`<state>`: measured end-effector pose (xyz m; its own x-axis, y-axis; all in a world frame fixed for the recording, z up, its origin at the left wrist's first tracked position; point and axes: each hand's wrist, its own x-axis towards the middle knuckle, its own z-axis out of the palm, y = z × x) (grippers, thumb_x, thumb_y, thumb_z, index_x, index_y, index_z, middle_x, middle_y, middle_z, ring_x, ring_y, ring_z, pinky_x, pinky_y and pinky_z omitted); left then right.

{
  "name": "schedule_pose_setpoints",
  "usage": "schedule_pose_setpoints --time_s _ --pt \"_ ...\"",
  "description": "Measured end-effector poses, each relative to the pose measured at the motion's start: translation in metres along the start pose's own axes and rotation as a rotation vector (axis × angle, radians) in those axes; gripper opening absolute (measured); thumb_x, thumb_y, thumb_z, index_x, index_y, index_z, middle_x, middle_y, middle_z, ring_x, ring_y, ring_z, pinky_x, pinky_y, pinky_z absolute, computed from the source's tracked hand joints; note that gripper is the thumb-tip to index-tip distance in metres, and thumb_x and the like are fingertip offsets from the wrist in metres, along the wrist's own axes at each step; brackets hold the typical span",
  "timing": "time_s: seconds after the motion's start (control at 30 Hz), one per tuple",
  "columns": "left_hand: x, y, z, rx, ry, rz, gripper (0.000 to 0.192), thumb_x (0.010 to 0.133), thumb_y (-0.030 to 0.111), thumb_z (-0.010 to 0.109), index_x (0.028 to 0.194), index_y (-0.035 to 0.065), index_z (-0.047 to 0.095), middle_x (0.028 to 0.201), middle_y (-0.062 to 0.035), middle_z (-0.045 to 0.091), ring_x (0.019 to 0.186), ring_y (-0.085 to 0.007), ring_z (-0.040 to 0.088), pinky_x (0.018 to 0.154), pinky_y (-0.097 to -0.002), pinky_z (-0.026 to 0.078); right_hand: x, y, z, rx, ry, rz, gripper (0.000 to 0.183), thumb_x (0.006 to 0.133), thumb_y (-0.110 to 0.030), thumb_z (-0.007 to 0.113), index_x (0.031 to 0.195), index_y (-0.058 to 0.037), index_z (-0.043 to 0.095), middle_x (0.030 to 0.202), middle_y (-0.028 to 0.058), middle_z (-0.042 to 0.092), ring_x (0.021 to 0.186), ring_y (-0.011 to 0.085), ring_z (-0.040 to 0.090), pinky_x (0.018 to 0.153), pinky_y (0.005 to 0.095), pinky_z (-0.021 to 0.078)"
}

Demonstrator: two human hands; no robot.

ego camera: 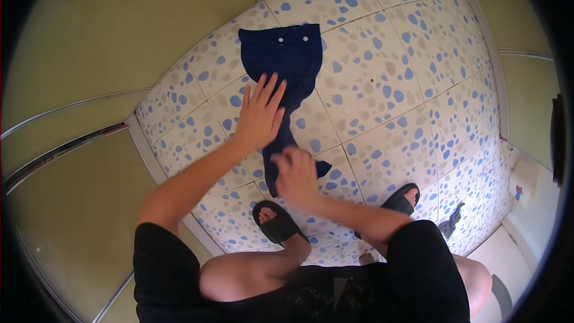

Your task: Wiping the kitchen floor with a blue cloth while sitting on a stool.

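Observation:
A navy blue cloth garment [282, 58] lies on the tiled floor, its wide end away from me with two white snap buttons near the straight edge. Towards my feet it narrows into a bunched strip, and a pointed tip sticks out at the right. My left hand [262, 114] is palm down with fingers apart, over the left side where the cloth narrows; its fingertips overlap the wide part. Nearer to me, my right hand [297, 172] is over the lower strip, fingers curled and blurred. Whether it pinches the cloth is hidden.
White floor tiles [385, 98] with blue and grey pebble shapes surround the cloth. Yellowish sliding panels [89, 40] with metal edges border the left. Black slippers [279, 222] are on my feet, close to the strip. A dark grey crumpled thing [450, 222] lies at the right.

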<state>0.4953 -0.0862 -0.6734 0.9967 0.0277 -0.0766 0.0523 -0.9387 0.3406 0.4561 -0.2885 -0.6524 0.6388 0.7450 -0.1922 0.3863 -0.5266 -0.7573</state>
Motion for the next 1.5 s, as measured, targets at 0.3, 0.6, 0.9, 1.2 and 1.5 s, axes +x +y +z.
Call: schedule_pose_setpoints --time_s 0.3,0.6,0.9,1.2,1.5 --pt "-0.15 0.093 0.075 -0.196 -0.143 -0.22 0.068 0.096 0.024 0.063 0.152 -0.0051 0.04 0.162 -0.0318 0.027 0.15 -0.053 0.024 0.121 -0.0633 0.022 0.216 0.08 -0.046 -0.452 0.084 -0.486 0.058 0.092 -0.023 0.066 0.148 -0.0133 0.053 0.161 0.0115 0.041 0.151 0.0364 0.032 0.123 0.0552 0.0251" --pt "-0.123 0.062 0.089 -0.05 0.004 -0.554 0.074 0.094 0.029 0.062 0.154 -0.007 0.037 0.164 -0.0376 0.013 0.152 -0.0578 0.012 0.123 -0.0647 0.012 0.267 0.044 0.024 -0.562 -0.086 -0.558 0.061 0.1 -0.053 0.053 0.157 -0.034 0.043 0.169 -0.0036 0.03 0.159 0.0339 0.016 0.121 0.0727 0.0059" --pt "-0.072 -0.016 0.06 0.161 0.042 -0.45 0.081 0.092 0.038 0.063 0.155 -0.0064 0.036 0.164 -0.0393 0.014 0.152 -0.059 0.01 0.122 -0.0656 0.011 0.35 0.064 -0.008 -0.632 0.03 -0.504 0.064 0.1 -0.066 0.043 0.158 -0.0393 0.04 0.17 -0.007 0.028 0.159 0.0294 0.014 0.12 0.0741 0.0012" --pt "-0.011 0.03 0.052 0.152 -0.397 -0.004 0.093 0.088 0.059 0.065 0.16 0.0078 0.036 0.166 -0.0379 0.005 0.15 -0.0637 0.0 0.111 -0.083 0.003 0.355 0.132 -0.097 -0.704 0.144 -0.371 0.066 0.1 -0.07 0.04 0.159 -0.0406 0.037 0.17 -0.0064 0.027 0.159 0.0281 0.015 0.121 0.0737 0.0029" --pt "0.0 0.048 0.057 0.113 -0.377 0.116 0.094 0.087 0.059 0.067 0.161 0.0106 0.034 0.165 -0.0384 0.004 0.15 -0.0646 -0.001 0.11 -0.0838 0.003 0.266 0.212 -0.184 -0.773 0.275 -0.177 0.066 0.102 -0.061 0.043 0.162 -0.0342 0.033 0.172 0.0002 0.023 0.158 0.032 0.016 0.12 0.0743 0.009"
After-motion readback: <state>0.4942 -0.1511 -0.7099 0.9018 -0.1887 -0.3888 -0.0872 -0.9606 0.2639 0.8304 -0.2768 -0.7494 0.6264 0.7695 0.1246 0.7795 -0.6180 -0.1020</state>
